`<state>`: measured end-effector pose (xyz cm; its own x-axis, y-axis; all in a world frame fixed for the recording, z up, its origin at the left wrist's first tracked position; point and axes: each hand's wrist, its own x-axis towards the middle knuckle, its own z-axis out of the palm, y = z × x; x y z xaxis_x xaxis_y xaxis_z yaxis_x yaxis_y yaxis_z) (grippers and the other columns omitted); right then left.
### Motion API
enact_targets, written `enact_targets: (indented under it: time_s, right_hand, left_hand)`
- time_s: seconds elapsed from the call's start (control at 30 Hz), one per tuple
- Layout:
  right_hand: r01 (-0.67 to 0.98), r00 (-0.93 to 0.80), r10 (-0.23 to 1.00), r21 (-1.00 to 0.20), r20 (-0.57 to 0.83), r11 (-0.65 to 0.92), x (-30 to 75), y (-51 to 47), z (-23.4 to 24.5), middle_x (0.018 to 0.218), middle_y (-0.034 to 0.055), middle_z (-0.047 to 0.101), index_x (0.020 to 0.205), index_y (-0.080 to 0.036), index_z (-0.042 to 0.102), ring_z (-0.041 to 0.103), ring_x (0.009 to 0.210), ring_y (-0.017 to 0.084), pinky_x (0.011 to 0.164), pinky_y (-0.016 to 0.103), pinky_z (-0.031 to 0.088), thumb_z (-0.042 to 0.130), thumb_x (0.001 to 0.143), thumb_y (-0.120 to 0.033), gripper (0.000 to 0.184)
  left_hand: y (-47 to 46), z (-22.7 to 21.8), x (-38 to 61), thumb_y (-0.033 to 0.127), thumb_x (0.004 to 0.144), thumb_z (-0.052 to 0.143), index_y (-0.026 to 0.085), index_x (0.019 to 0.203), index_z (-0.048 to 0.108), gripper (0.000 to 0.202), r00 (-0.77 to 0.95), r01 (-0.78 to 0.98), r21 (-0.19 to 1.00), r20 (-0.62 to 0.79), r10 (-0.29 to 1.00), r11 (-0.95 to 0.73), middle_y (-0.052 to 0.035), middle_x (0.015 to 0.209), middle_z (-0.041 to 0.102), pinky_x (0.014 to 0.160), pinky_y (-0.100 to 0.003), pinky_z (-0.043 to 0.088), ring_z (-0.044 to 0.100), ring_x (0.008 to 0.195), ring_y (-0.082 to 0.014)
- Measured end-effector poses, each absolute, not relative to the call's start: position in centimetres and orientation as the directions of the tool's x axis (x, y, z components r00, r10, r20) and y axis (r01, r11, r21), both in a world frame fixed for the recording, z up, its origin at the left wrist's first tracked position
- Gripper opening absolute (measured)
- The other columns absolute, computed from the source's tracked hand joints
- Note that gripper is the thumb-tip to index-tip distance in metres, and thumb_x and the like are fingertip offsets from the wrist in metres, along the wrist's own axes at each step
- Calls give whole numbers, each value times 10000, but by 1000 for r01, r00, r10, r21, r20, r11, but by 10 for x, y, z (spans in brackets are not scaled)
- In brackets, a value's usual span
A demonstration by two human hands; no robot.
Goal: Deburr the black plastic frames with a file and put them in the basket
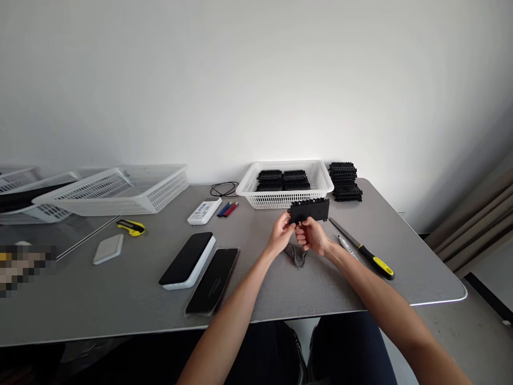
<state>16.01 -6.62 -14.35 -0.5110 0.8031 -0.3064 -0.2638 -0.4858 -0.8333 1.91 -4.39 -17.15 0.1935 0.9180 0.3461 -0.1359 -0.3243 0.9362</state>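
My left hand (280,233) is closed on the lower left end of a flat black plastic part (309,210), which it holds up on edge above the table. Bumps and notches run along the part's upper edge. Against its lower edge, my right hand (315,237) is curled shut round a small red thing (306,233), mostly hidden by the fingers; its kind is unclear. Beneath the hands lies a crumpled grey cloth (296,256). A white marker (347,247) and a file with a black and yellow handle (377,262) rest to the right.
Behind the hands stands a white basket (284,201) of black parts, with stacked black parts (344,182) beside it. Leftward lie two lighters (227,209), a white box (204,210), a power bank (188,260), a phone (213,280), a yellow cutter (131,227) and another basket (154,193).
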Motion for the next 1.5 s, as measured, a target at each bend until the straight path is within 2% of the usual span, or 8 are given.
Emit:
enact_targets:
  time_s: [0.37, 0.57, 0.73, 0.9, 1.5]
  right_hand:
    - [-233, -526, 790, -840, -314, -490, 162, -67, -142, 613, -57, 229, 691, -230, 304, 154, 501, 104, 416, 203, 104, 377, 765, -404, 203]
    - [-241, -496, 814, -852, -304, -465, 167, -65, -139, 614, -56, 234, 676, -229, 322, 162, 503, 107, 414, 196, 108, 348, 793, -441, 243]
    - [-300, -377, 878, -858, -295, -417, 179, -55, -142, 593, -61, 216, 655, -236, 280, 161, 489, 104, 406, 197, 100, 343, 769, -457, 257]
    - [-333, -293, 907, -857, -303, -394, 187, -49, -144, 562, -64, 206, 641, -239, 253, 153, 468, 96, 399, 199, 77, 377, 743, -431, 250]
    - [-281, -284, 901, -869, -329, -406, 184, -50, -147, 566, -69, 205, 632, -236, 282, 143, 461, 88, 401, 200, 66, 394, 712, -411, 223]
  left_hand:
    - [-44, -171, 20, 258, 747, 693, 190, 1028, 614, 299, 186, -162, 941, 326, 927, -299, -64, 966, 688, 836, -339, 494, 636, 886, -199]
    - [-40, -174, 17, 311, 748, 717, 194, 1074, 604, 364, 120, -245, 926, 324, 938, -288, -84, 1045, 693, 967, -427, 487, 654, 994, -236]
    - [-35, -175, 13, 395, 730, 749, 193, 1084, 593, 436, 81, -291, 910, 332, 940, -296, -109, 1107, 687, 988, -488, 495, 651, 1055, -273]
    - [-34, -177, 11, 407, 733, 756, 192, 1092, 595, 449, 90, -300, 906, 339, 937, -299, -115, 1122, 682, 990, -493, 502, 641, 1084, -281]
    - [-33, -179, 12, 413, 766, 730, 184, 1114, 584, 441, 129, -265, 899, 391, 911, -349, -136, 1187, 664, 987, -496, 506, 620, 1133, -295]
